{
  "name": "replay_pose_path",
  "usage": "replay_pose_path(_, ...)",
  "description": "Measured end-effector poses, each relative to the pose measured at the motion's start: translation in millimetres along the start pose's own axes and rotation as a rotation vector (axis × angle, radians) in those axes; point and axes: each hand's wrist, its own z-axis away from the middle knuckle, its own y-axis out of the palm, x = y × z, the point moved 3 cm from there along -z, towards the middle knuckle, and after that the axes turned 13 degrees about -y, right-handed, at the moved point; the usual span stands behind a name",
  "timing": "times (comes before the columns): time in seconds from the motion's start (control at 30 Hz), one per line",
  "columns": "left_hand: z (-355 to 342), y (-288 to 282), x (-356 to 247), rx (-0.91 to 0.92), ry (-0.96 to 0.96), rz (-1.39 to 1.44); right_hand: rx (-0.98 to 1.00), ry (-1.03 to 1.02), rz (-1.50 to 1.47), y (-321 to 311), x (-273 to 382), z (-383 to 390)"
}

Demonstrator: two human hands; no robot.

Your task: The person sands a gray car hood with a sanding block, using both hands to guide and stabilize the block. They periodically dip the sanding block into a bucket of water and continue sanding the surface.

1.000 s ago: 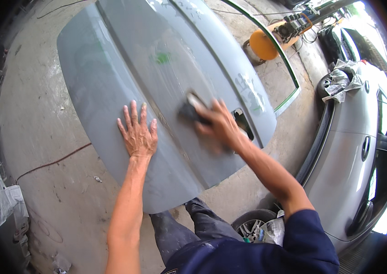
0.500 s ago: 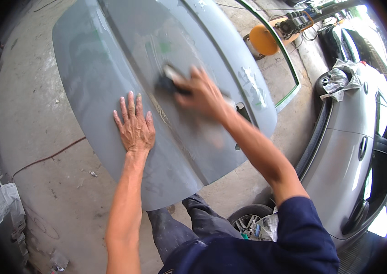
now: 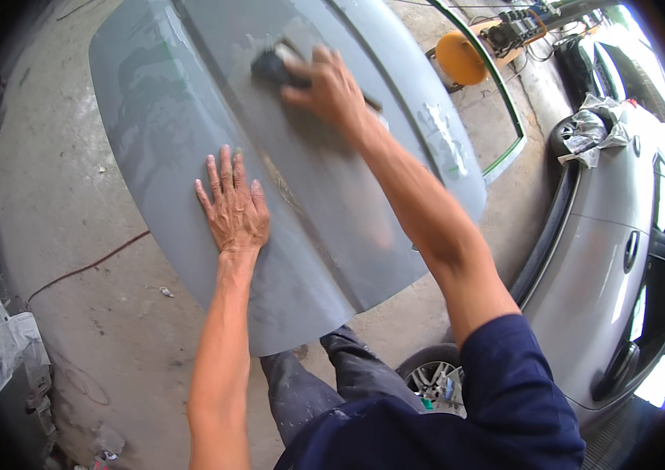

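Note:
A grey-primed car door (image 3: 309, 258) lies flat in front of me, with creases running along it and paler, streaky patches. My left hand (image 3: 236, 210) rests on its left part, palm down, fingers spread and holding nothing. Farther up and to the right, my right hand (image 3: 331, 92) is wrapped round a dark sanding block (image 3: 272, 67), which lies against the door surface. The block is smeared by motion, and the fingers hide part of it. Light filler marks (image 3: 443, 137) show near the door's right edge.
The door's green-edged window frame (image 3: 517, 129) juts out at the right. Beyond it stands a machine with a round yellow part (image 3: 462, 59). A silver car (image 3: 591, 258) is close on the right, a loose wheel (image 3: 430, 376) near my legs. A dark red hose (image 3: 89, 269) crosses the concrete floor.
My right hand has moved away from me and slightly left along the door with the sanding block. My left hand stays in the same place on the door.

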Motion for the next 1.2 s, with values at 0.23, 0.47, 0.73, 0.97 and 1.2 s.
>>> replay_pose_path(0.23, -5, -5, -3, 0.092, -0.041, -0.019, 0.295, -0.168, -0.172, -99, 141, 267)
replay_pose_path(0.47, -2, 0, 0, 0.002, -0.007, 0.080, 0.081, 0.087, 0.043, -2, 34, -11)
replay_pose_path(0.73, -6, -9, -4, 0.022, -0.013, 0.031, 0.242, 0.094, -0.083, -55, 128, 196)
replay_pose_path(0.97, -6, -6, -3, 0.007, -0.022, 0.045, 0.309, -0.043, -0.103, -72, 133, 196)
replay_pose_path(1.2, -7, 1, -1, 0.006, -0.001, 0.102, 0.094, 0.072, -0.073, 22, -9, -75)
